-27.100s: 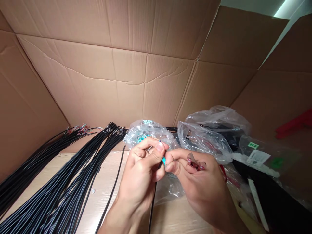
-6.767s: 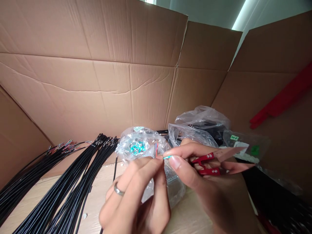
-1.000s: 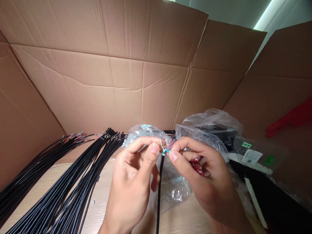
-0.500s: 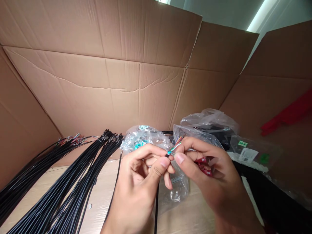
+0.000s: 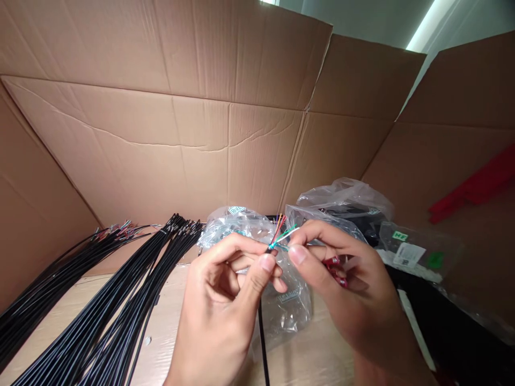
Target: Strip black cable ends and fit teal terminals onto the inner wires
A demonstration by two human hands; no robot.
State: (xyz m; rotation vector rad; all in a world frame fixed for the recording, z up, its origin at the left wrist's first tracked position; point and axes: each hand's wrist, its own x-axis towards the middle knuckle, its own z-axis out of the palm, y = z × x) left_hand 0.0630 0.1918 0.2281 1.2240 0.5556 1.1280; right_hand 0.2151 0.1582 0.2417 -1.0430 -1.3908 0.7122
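Between the thumb and forefinger of my left hand (image 5: 231,300) is the end of a black cable (image 5: 263,343), whose jacket hangs down below the fingers. Thin colored wires (image 5: 277,228), red, orange, green and white among them, fan out from the cable end, with a bit of teal at their base. My right hand (image 5: 341,279) pinches a thin teal strand (image 5: 283,247) just to the right of the cable end. A small dark red object (image 5: 338,271) is tucked in the curled fingers of that hand; its kind is mostly hidden.
Bundles of black cables (image 5: 116,300) lie on the left, some with stripped ends. Clear plastic bags (image 5: 237,217) stand behind my hands. A bag with a green HF label (image 5: 418,249) and black material (image 5: 450,316) are at right. Cardboard walls (image 5: 201,123) surround the surface.
The colored wires now stand more spread apart. My left hand has shifted slightly left, and a teal strand now shows stretched between the cable end and my right fingertips.
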